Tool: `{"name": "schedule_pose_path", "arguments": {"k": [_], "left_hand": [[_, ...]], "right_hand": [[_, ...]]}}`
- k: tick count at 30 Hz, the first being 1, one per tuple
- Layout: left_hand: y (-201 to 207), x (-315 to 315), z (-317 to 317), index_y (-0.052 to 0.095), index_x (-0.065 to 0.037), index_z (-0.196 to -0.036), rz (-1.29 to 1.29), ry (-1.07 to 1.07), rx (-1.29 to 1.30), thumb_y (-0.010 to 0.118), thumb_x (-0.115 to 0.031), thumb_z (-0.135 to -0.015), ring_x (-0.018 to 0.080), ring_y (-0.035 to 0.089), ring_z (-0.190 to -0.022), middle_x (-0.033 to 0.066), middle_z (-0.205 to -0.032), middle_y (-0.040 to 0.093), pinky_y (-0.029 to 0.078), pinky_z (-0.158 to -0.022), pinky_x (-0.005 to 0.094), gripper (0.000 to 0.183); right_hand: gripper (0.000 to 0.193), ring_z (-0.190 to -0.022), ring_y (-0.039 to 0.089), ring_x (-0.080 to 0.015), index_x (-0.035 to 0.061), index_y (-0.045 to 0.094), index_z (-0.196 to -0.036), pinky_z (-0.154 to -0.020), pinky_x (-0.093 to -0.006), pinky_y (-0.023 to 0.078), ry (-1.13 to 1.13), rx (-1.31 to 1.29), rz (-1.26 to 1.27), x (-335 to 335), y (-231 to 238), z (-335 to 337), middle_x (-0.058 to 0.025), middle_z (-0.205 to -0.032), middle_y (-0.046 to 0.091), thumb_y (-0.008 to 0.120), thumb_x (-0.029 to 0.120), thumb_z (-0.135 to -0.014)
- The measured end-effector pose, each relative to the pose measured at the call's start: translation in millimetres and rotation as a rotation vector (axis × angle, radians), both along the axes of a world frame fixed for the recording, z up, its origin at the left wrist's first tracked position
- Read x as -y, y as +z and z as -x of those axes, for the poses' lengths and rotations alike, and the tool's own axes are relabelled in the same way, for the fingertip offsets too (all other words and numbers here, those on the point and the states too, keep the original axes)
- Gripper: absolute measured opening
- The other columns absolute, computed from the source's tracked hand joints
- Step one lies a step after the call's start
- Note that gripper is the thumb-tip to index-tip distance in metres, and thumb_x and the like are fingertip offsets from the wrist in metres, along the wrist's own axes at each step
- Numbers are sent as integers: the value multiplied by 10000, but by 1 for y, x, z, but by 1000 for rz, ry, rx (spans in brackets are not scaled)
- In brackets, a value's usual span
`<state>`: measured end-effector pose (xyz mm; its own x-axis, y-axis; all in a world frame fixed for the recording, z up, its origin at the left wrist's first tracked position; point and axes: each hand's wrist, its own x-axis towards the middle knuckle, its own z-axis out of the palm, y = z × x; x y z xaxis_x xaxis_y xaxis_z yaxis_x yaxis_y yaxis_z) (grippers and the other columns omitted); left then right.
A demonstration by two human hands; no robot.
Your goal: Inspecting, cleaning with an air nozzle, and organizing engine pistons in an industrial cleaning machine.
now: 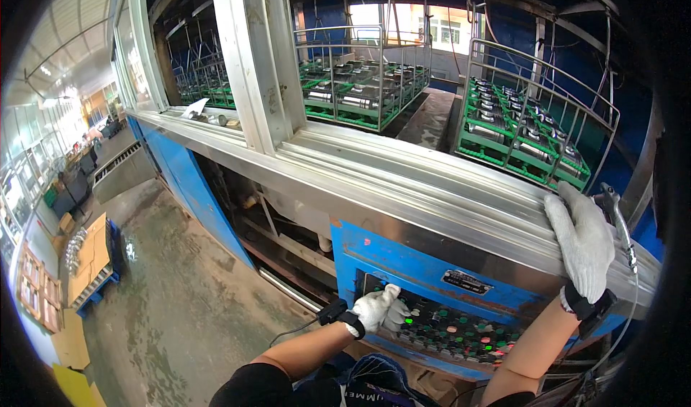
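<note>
My left hand (374, 310), in a white knit glove, is at the upper left of a control panel (461, 328) set in a blue cabinet. Its fingers look partly extended against the panel and hold nothing I can see; which control they touch is hidden. Several green, red and dark buttons cover the panel, some lit. My right hand (584, 245), gloved too, lies with fingers stretched out on the metal window ledge (432, 198). Close by it stands a metal lever-like fitting (615, 213) with a hose.
Behind the ledge hang wire-frame carriers (536, 130) (360, 83) with green racks of shiny piston-like parts. An upright frame post (259, 61) divides the opening. Below it gapes an open bay (288, 227) in the cabinet. A pallet (93, 263) with cardboard stands on the wet-looking floor (165, 299).
</note>
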<state>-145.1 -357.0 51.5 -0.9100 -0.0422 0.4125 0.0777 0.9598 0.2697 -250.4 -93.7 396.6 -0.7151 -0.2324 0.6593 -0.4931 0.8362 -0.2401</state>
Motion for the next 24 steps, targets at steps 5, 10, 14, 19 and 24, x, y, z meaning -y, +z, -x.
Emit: {"name": "schedule_pose_path", "arguments": {"k": [5, 10, 14, 19, 24], "left_hand": [[-1, 5, 4, 304, 66, -1432, -65, -21, 372, 624, -101, -742, 364, 647, -1025, 242, -1241, 573, 560, -835, 379, 779], [-8, 6, 6, 296, 59, -1447, -98, -40, 364, 615, -103, -763, 368, 633, -1078, 247, -1240, 573, 562, -855, 375, 773], [-12, 2, 4, 284, 36, -1466, -536, 8, 315, 620, -114, -783, 373, 646, -1059, 258, -1208, 588, 574, -813, 389, 776], [-8, 4, 1, 272, 48, -1467, -192, -61, 190, 603, -116, -799, 375, 674, -975, 257, -1162, 613, 578, -755, 397, 763], [2, -1, 2, 271, 78, -1453, -193, -71, 182, 589, -113, -804, 390, 686, -887, 257, -1124, 625, 579, -723, 394, 748]], "right_hand": [[536, -1110, 619, -347, 61, 679, -1208, -965, -413, 462, 4, -7, 3, -1, -1, 1, -181, -1145, 685, 603, 504, -915], [539, -1113, 620, -343, 62, 677, -1213, -972, -410, 460, -7, -6, 9, -1, 0, -1, -181, -1149, 684, 605, 504, -914], [539, -1121, 619, -342, 65, 677, -1216, -982, -409, 457, -12, 18, 19, 0, 2, -4, -185, -1156, 682, 606, 505, -913], [552, -1118, 619, -345, 59, 674, -1217, -980, -414, 457, -8, -4, 12, -2, 0, 0, -189, -1159, 680, 600, 513, -914], [555, -1111, 620, -350, 54, 675, -1210, -974, -417, 460, -7, 0, 9, -2, 1, -1, -192, -1153, 681, 599, 516, -912]]}}
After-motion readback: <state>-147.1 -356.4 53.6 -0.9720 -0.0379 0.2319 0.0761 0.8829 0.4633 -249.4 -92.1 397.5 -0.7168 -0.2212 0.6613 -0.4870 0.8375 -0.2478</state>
